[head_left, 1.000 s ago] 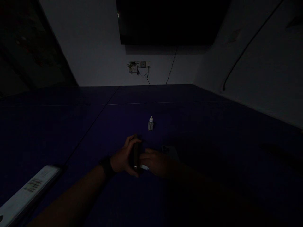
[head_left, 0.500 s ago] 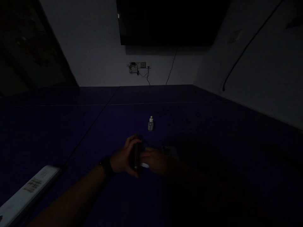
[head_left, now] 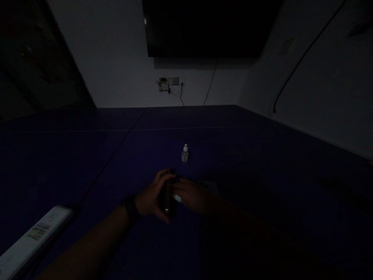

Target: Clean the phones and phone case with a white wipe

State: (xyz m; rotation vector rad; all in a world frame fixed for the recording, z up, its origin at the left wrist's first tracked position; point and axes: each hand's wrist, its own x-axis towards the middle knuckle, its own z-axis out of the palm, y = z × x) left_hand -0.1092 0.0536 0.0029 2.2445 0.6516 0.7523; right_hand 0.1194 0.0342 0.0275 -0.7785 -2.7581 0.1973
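My left hand (head_left: pixel 151 198), with a dark band at the wrist, grips a phone (head_left: pixel 168 194) by its top and bottom ends. The phone stands on its long edge, so mostly its thin side shows. From the right, my right hand (head_left: pixel 189 195) presses a white cloth (head_left: pixel 176 198) against the phone's face; most of the cloth is hidden under the fingers. Just beyond the hands a small dropper bottle (head_left: pixel 184 156) with a white cap stands upright. Partly behind my right hand lies a second phone (head_left: pixel 212 187), its camera bump up.
A white power strip (head_left: pixel 36 235) lies at the lower left on the dark blue surface (head_left: pixel 163 144). Sockets with cables (head_left: pixel 169 82) and a large dark screen (head_left: pixel 204 29) are on the far wall. The room is very dim.
My right hand and the cloth have shifted slightly to the left and up along the phone. The left hand keeps its grip; the phone's lower end has dipped a little.
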